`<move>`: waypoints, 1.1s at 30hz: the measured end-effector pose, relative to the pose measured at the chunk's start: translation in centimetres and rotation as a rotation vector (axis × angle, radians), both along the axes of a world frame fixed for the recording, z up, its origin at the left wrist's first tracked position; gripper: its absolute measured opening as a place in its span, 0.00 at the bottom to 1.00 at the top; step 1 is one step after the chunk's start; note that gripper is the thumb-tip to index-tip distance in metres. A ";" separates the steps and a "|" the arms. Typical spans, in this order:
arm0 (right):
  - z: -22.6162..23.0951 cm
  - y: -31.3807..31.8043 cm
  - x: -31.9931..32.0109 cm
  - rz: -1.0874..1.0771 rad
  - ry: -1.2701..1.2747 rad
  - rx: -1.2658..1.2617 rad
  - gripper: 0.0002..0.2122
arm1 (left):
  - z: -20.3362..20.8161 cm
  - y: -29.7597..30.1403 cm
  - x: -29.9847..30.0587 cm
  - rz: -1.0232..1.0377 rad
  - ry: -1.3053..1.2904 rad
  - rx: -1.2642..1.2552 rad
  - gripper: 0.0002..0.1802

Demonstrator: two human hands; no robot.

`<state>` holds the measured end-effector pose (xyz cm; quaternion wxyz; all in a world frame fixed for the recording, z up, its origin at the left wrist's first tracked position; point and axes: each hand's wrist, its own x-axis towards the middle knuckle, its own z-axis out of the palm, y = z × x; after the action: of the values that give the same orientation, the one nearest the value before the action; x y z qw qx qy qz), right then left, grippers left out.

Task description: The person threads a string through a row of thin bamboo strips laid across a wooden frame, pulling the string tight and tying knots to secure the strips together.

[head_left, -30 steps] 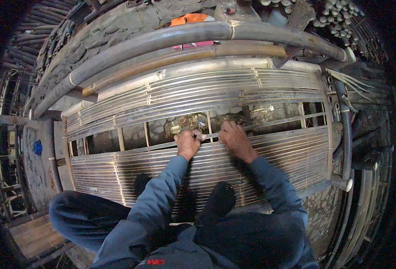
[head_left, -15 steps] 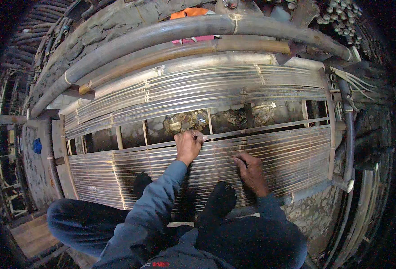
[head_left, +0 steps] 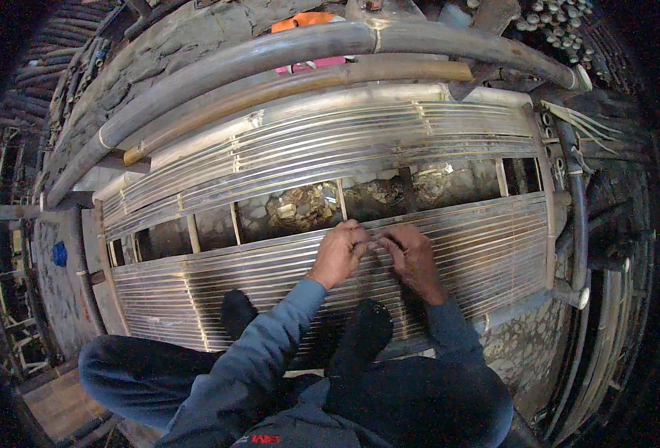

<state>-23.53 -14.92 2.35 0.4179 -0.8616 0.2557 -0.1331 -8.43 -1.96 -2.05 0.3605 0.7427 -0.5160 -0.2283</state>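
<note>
A wide panel of thin bamboo strips [head_left: 270, 280] lies before me in two bands, with a gap between them bridged by narrow crosspieces [head_left: 340, 200]. At the upper edge of the nearer band, my left hand [head_left: 341, 254] is closed, with its thumb and fingers pinched together beside a crosspiece. My right hand [head_left: 414, 261] meets it from the right, also pinched, the fingertips of both almost touching above the top strip [head_left: 457, 211]. Whatever is between the fingertips is too thin and blurred to make out.
Thick bamboo poles [head_left: 240, 75] run across behind the panel, with an orange item [head_left: 300, 22] and a pink item [head_left: 315, 65] beyond them. Scraps [head_left: 300, 207] lie on the ground below the gap. My feet [head_left: 371, 328] rest on the nearer band. Cut bamboo ends [head_left: 561, 26] are stacked far right.
The top strip, apart from the nearer band on the right before, now lies against it. My right hand has moved up and left to meet my left hand, which shifted right and slightly down.
</note>
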 end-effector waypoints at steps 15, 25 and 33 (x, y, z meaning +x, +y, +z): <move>-2.6 3.3 -0.5 -0.344 0.404 -0.159 0.19 | -2.1 -0.1 3.4 0.393 1.113 -0.015 0.13; -5.4 5.1 -0.4 -0.283 0.310 -0.260 0.12 | -1.4 -0.3 3.4 0.476 1.189 -0.001 0.12; -4.6 3.5 -1.5 -0.482 -0.397 0.922 0.09 | -1.7 0.2 3.8 0.521 1.274 -0.064 0.11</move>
<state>-25.00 -11.38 -2.28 0.7494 -0.4651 0.3937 -0.2590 -4.59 -1.72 -3.77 0.6585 0.5523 -0.0147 -0.5110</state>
